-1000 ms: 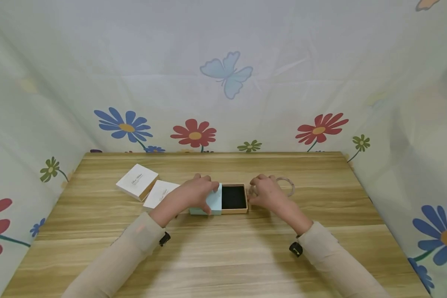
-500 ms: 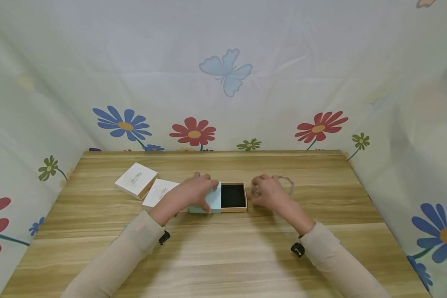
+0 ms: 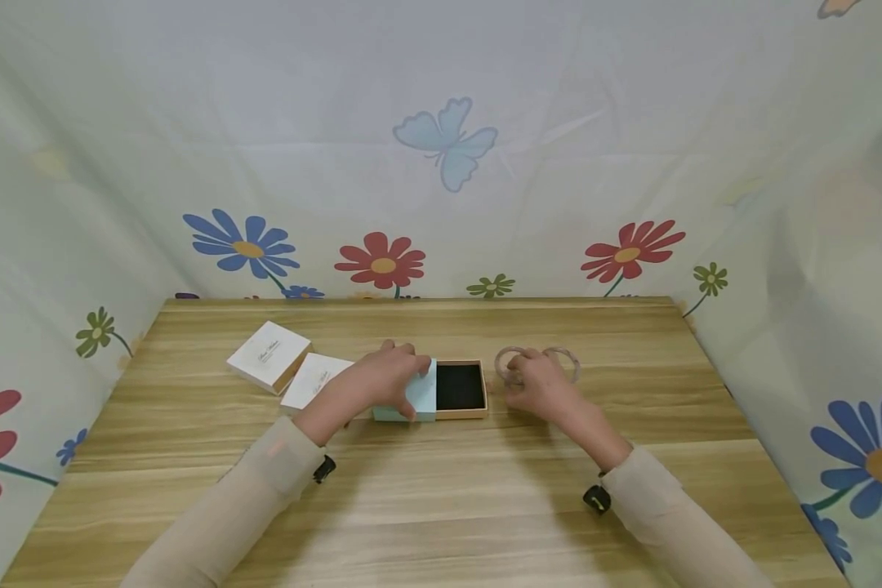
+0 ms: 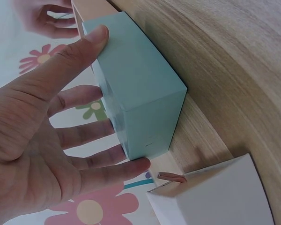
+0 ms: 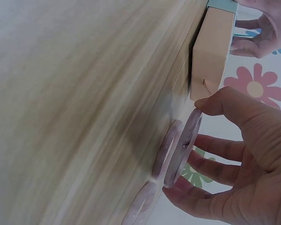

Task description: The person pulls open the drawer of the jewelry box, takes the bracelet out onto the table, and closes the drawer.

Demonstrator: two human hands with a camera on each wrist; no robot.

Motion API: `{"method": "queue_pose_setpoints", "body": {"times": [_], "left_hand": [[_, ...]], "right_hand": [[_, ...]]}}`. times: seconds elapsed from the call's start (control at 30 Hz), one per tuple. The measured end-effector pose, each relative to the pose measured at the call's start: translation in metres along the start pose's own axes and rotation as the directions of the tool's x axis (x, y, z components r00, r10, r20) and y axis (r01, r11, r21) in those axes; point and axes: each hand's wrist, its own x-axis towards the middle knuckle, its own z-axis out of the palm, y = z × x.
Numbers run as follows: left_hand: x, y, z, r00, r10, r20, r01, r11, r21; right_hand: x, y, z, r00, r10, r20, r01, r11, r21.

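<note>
A light-blue sliding gift box [image 3: 406, 412] lies mid-table, its tan drawer [image 3: 465, 415] pulled out to the right and showing black padding [image 3: 459, 386]. My left hand [image 3: 375, 378] spans the blue sleeve, thumb on the near side and fingers on the far side. In the left wrist view, the sleeve [image 4: 145, 61] sits between thumb and fingertips. Right of the box, my right hand [image 3: 540, 384] pinches a translucent pinkish bangle [image 5: 183, 152] between thumb and fingers, tilted up near the tabletop. Beside it, two similar bangles, one nearer [image 5: 165, 152] and one farther [image 5: 139, 206], lie on the wood.
Left of the blue box are two white boxes with script lettering, one farther back [image 3: 268, 357] and one [image 3: 314, 380] partly behind my left forearm. A ribbon tab [image 5: 206, 87] sticks out of the drawer's end. Flower-printed cloth [image 3: 441, 220] surrounds the wooden table [image 3: 441, 506].
My right hand has shifted slightly right, away from the drawer's end, and more of the bangle at its fingers shows. The left hand and blue box have stayed in place.
</note>
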Motion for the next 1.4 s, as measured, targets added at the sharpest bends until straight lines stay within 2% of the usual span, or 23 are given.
{"method": "queue_pose_setpoints", "body": {"times": [0.47,1.03,1.4], "left_hand": [[0.000,0.000,0.001,1.000,0.002,-0.001,-0.002,1.000,0.006],[0.003,0.001,0.001,1.000,-0.004,0.008,0.004,1.000,0.008],[0.002,-0.001,0.001,1.000,-0.010,0.017,0.010,1.000,-0.002]], "right_hand": [[-0.007,0.008,-0.001,1.000,-0.006,-0.029,0.007,1.000,0.024],[-0.019,0.017,0.000,0.998,0.060,0.026,-0.059,0.998,-0.020],[-0.030,0.020,0.004,1.000,0.021,-0.001,-0.021,1.000,0.017]]}}
